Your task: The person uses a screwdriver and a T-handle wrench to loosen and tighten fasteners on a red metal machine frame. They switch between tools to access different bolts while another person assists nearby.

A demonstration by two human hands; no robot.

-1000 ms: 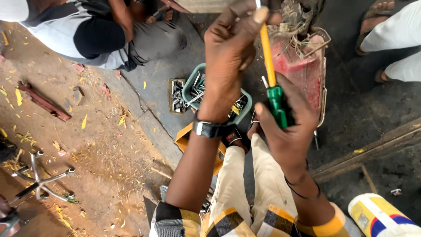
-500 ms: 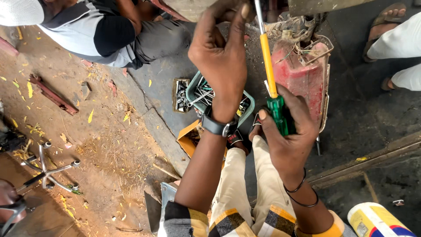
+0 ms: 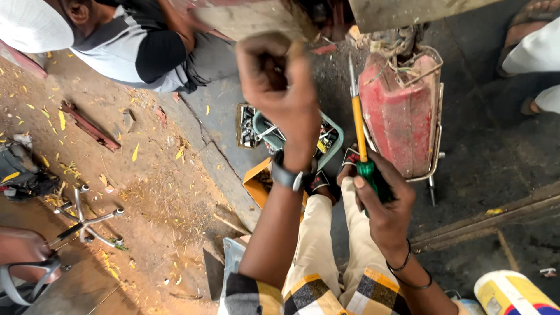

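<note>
My right hand (image 3: 382,201) grips the green handle of a screwdriver (image 3: 360,134) with a yellow shaft, its metal tip pointing up toward the underside of a rusty metal part (image 3: 256,17) at the top. My left hand (image 3: 279,87), with a dark watch on the wrist, is raised and closed against that part's lower edge. What its fingers hold is hidden. A red metal casing (image 3: 399,114) with loose wires at its top sits just right of the screwdriver.
A green tray (image 3: 335,131) of tools and small parts lies on the ground below my hands, beside an orange box (image 3: 256,184). Another person (image 3: 140,49) crouches at the top left. An office-chair base (image 3: 87,219) lies at left, a yellow-white container (image 3: 513,294) at bottom right.
The view has tilted, so the rusty part now fills the top. My left hand has risen to its edge. The screwdriver stays upright in my right hand.
</note>
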